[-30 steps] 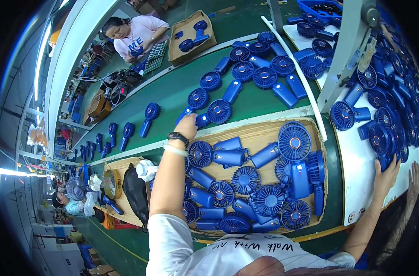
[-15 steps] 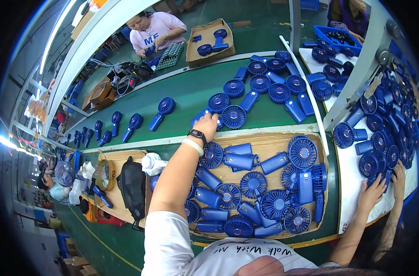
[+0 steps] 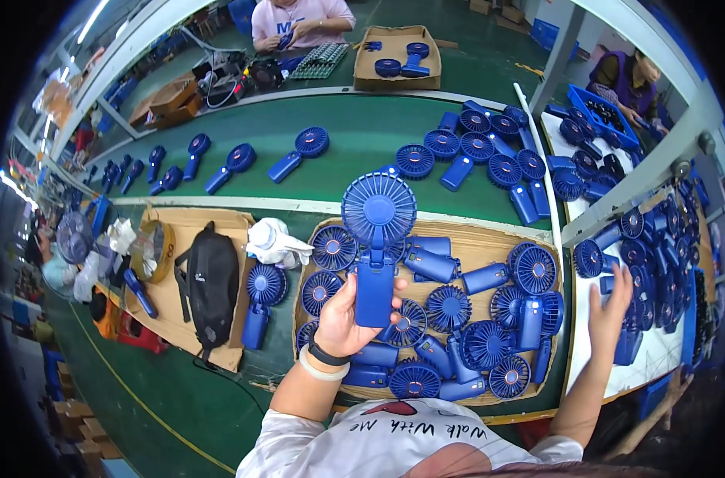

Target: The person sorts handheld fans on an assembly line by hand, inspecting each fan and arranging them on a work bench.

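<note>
In my left hand (image 3: 346, 323) is a blue handheld fan (image 3: 378, 209), held upright by its handle in front of me. The round grille faces up toward the view, and my fingers wrap around the handle's sides. Below it, a shallow cardboard box (image 3: 478, 229) holds many more blue fans lying at mixed angles. My right hand (image 3: 609, 301) is raised with fingers spread and nothing visible in it. It is beside the pile of blue fans (image 3: 645, 267) on the white tabletop (image 3: 589, 350) at the right.
Beyond the box runs a green conveyor belt (image 3: 243, 195) carrying several fans. A white rail (image 3: 542, 151) and a metal post (image 3: 617, 201) stand at the right. A black bag (image 3: 211, 287) lies on cardboard to the left, near a white bottle (image 3: 273, 241). Co-workers sit across the belt.
My left hand has come back from the belt and now holds up a fan over the box. My right hand has lifted off the fans at the right, and its fingers have spread.
</note>
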The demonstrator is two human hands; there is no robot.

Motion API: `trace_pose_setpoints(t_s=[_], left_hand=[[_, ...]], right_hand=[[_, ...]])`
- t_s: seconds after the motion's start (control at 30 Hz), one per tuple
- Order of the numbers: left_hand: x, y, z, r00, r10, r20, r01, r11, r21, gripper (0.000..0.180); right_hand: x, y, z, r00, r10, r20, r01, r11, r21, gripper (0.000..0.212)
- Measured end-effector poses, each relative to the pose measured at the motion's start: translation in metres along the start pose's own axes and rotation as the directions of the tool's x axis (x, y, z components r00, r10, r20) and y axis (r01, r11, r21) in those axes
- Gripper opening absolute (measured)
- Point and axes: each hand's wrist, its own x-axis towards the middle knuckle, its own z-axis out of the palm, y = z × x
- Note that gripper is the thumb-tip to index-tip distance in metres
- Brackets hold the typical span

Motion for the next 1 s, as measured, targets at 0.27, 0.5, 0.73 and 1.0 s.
trace_pose_setpoints(t_s=[0.27,0.5,0.73,1.0], left_hand=[[-0.022,-0.002,-0.003,0.975,0.197,-0.099,-0.136,0.89,0.434,0.057],[-0.025,-0.014,-0.005,0.972,0.162,-0.17,-0.076,0.902,0.425,0.05],[-0.016,-0.006,-0.017,0.927,0.263,-0.266,-0.144,0.908,0.394,0.042],[-0.02,-0.004,-0.019,0.929,0.244,-0.277,-0.154,0.938,0.31,0.047]], right_hand=[[0.082,-0.177,0.08,0.761,-0.583,0.284,0.394,0.764,0.512,0.041],[0.093,-0.252,0.223,0.509,-0.614,0.603,0.222,0.771,0.597,0.05],[0.089,-0.335,0.257,0.591,-0.434,0.68,0.438,0.88,0.181,0.039],[0.099,-0.325,0.291,0.744,-0.378,0.551,0.365,0.921,0.138,0.056]])
